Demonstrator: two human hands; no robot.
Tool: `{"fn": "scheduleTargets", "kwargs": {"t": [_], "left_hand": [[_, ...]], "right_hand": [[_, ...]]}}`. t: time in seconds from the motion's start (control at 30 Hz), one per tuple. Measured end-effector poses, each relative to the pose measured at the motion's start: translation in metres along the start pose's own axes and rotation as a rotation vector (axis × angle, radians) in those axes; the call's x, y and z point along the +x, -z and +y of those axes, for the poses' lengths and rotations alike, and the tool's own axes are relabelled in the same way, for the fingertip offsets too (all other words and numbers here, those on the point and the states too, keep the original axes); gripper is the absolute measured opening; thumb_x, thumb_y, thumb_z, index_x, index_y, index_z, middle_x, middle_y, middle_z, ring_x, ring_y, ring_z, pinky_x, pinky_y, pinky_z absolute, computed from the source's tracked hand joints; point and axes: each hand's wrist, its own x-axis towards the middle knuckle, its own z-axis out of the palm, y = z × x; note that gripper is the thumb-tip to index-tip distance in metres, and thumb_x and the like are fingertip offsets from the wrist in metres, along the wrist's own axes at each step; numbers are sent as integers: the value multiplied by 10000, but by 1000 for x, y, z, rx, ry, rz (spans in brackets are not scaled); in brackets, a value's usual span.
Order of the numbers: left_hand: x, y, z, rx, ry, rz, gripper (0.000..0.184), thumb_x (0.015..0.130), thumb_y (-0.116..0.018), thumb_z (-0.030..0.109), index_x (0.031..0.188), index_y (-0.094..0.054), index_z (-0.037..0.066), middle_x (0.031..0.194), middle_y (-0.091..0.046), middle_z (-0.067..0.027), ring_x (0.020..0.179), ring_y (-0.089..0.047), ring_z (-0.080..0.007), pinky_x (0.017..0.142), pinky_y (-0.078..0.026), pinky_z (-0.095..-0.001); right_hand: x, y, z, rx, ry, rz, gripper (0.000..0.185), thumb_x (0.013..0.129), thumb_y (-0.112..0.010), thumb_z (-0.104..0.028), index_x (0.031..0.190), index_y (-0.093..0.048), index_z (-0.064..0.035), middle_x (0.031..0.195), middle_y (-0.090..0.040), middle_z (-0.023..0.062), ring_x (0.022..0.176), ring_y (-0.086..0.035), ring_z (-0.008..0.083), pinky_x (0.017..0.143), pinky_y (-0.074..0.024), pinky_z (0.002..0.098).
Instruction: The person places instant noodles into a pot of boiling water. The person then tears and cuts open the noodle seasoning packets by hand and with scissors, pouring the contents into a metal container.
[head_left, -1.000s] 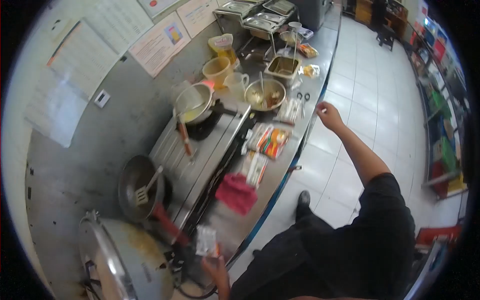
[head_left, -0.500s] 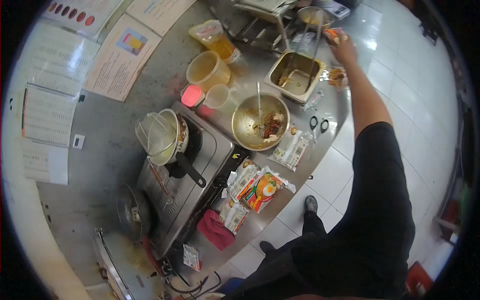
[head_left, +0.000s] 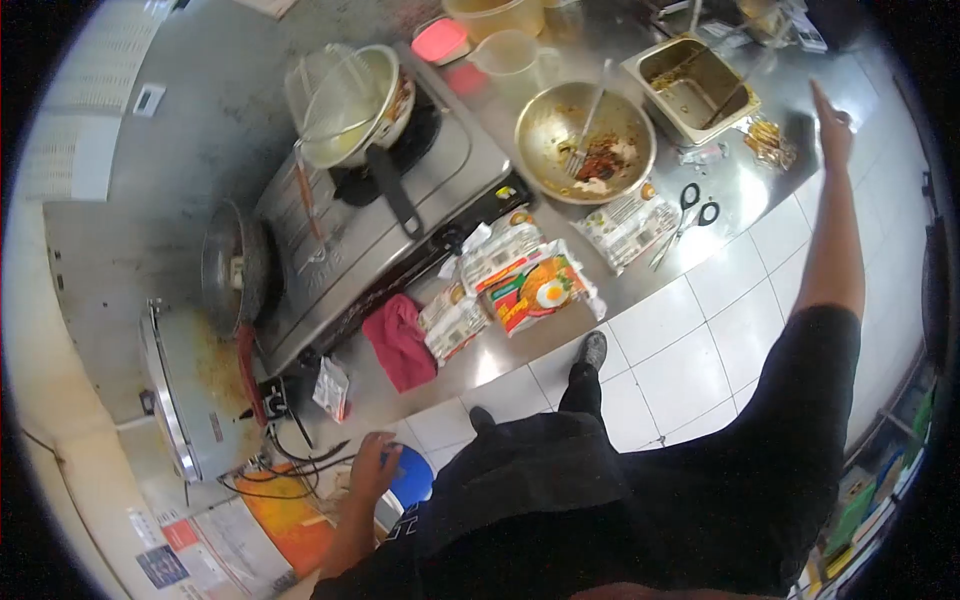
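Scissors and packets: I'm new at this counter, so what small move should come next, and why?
Probably move the right hand to the scissors: they lie loose beside a packet near the counter's edge, and that hand looks empty.

Right hand point(head_left: 835, 130) blurred, finger outlines soft. Plastic tub point(head_left: 495, 18) cut by top edge. Wall sheets point(head_left: 85, 160) illegible. Pale piece point(head_left: 238, 271) in frying pan point(head_left: 222, 262) indistinct, perhaps a spatula head.
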Motion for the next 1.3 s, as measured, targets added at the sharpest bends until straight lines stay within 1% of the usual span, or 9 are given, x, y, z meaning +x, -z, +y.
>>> {"fn": "scheduleTargets", "kwargs": {"t": [0.17, 0.33, 0.43, 0.6, 0.63, 0.73, 0.97, 1.13, 1.3], "left_hand": [[3, 2, 24, -57, -151, -55, 304, 890, -737, 209, 1147, -655, 67, 1108, -669, -144, 893, -688, -302, 796, -554, -400], [32, 1, 64, -319, -393, 16, 387, 889, -764, 242, 1191, -636, 36, 1173, -653, -140, 1093, -651, -291, 944, -517, -393], [36, -13, 58, -961, -271, -96, 449, 965, -691, 283, 1314, -545, 43, 1243, -637, -124, 1166, -628, -258, 986, -508, -393], [1, 29, -15, -1621, 11, 61, 515, 1091, -376, 468, 1386, -471, 57, 1259, -629, -117, 1158, -631, -211, 954, -527, -357], [-6, 37, -42, -1582, 40, 85, 634, 1088, -216, 551, 1373, -470, 44, 1243, -630, -127, 1068, -664, -202, 811, -567, -308], [-22, 37, -125, -1665, -59, 326, 653, 1073, -263, 574, 1429, -421, 50, 1353, -584, -148, 1161, -641, -262, 942, -555, -403], [-97, 78, -241, -1456, 109, 861, 470, 1123, -265, 393, 1316, -440, 2, 1148, -617, -131, 1034, -640, -186, 904, -527, -319], [-134, 88, -286, -1177, 17, 1040, 374, 1128, -297, 291, 1301, -437, -10, 1112, -629, -129, 972, -635, -169, 850, -519, -298], [-160, 119, -305, -1135, 356, 1269, 319, 1130, -299, 273, 1127, -504, 28, 991, -581, -72, 898, -573, -131, 824, -489, -288]], "right_hand": [[-164, 157, -44, 1036, 317, 74, 507, 1084, -426, -380, 1442, -496, -28, 1416, -577, 178, 1282, -568, 268, 1087, -433, 370], [-413, 249, -229, 1301, 264, -723, 588, 974, -620, -491, 1242, -624, 32, 1069, -698, 105, 953, -654, 174, 822, -537, 331], [-526, 288, -361, 1238, 548, -1119, 473, 925, -728, -428, 1123, -672, -1, 884, -722, 69, 768, -655, 137, 681, -547, 325], [-637, 359, -502, 1629, 805, -863, 410, 1041, -575, -264, 1364, -462, -38, 1058, -652, 163, 909, -656, 226, 826, -524, 348], [-646, 383, -512, 1505, 792, -1023, 420, 1066, -510, -212, 1413, -348, -40, 1119, -626, 176, 946, -662, 251, 817, -531, 357], [-695, 405, -562, 1362, 1075, -879, 265, 1023, -607, -182, 1222, -527, -27, 1052, -653, 133, 840, -679, 164, 710, -548, 330], [-798, 453, -651, 1337, 1078, -970, 247, 904, -741, -131, 1109, -659, -18, 1097, -696, 106, 863, -688, 150, 667, -558, 268], [-825, 468, -705, 1201, 1432, -915, 361, 830, -745, -188, 1130, -670, -2, 1249, -662, 174, 1035, -693, 293, 757, -594, 356], [-862, 499, -752, 1146, 1585, -1020, 367, 828, -723, -146, 1154, -665, 13, 1279, -626, 198, 1027, -689, 316, 788, -583, 347]]}}
